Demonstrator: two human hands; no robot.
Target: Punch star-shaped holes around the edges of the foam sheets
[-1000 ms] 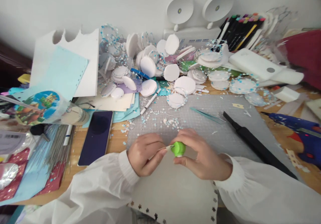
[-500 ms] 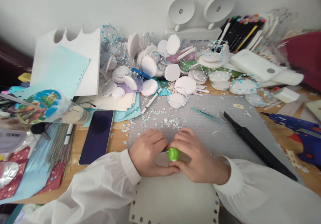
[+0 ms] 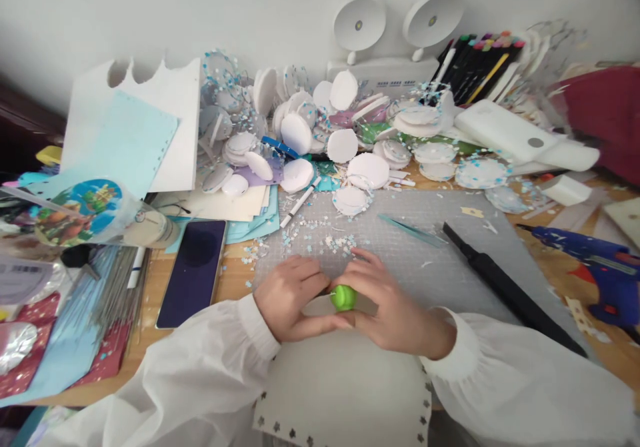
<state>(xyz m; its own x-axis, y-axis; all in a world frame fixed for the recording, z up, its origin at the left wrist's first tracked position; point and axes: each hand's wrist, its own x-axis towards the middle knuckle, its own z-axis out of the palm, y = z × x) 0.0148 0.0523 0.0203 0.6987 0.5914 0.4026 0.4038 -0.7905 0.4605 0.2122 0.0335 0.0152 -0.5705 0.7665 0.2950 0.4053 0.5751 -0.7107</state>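
My right hand [image 3: 387,307] is closed around a small bright green craft punch [image 3: 343,297], thumb at its near side and fingers over the far side. The punch sits at the far edge of a white sheet of paper [image 3: 345,387], which has flower-shaped holes along its side and near edges. My left hand [image 3: 290,297] pinches the sheet by its far left part, the thumb lying on top and pointing at the punch. Fingers hide most of the far edge. Small white and blue punched bits [image 3: 340,241] lie scattered just beyond my hands.
Beneath is a grey cutting mat [image 3: 415,273] with tweezers [image 3: 413,230], a white marker [image 3: 301,203] and a long black tool [image 3: 505,287]. A blue glue gun [image 3: 595,247] lies right, a phone [image 3: 193,273] left. White discs [image 3: 297,133] pile up behind.
The sheet and the punch have shifted slightly left and away from me, my right hand moving with them. More of the holes along the near edge now show.
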